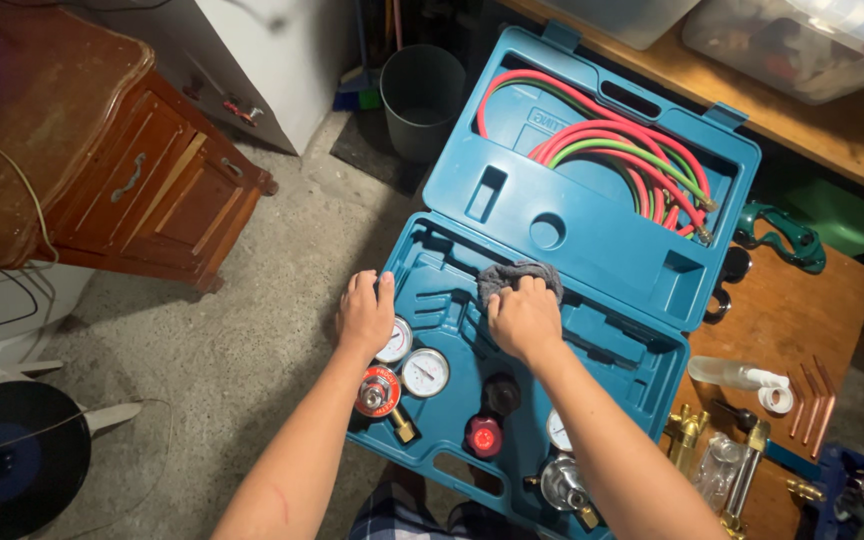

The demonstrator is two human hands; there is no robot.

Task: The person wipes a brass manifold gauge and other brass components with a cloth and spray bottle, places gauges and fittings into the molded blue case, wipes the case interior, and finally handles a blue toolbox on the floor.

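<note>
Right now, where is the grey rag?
The grey rag is under the right hand, inside the open blue case, just below the coiled hoses.

A home workshop: concrete floor (242, 330), wooden workbench (782, 320), blue welding-kit case (592, 230), copper tips (812, 400).

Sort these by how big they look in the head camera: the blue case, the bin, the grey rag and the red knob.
1. blue case
2. bin, though it sits farther from the camera, so it may look smaller than it is
3. grey rag, partly under the right hand
4. red knob
</note>
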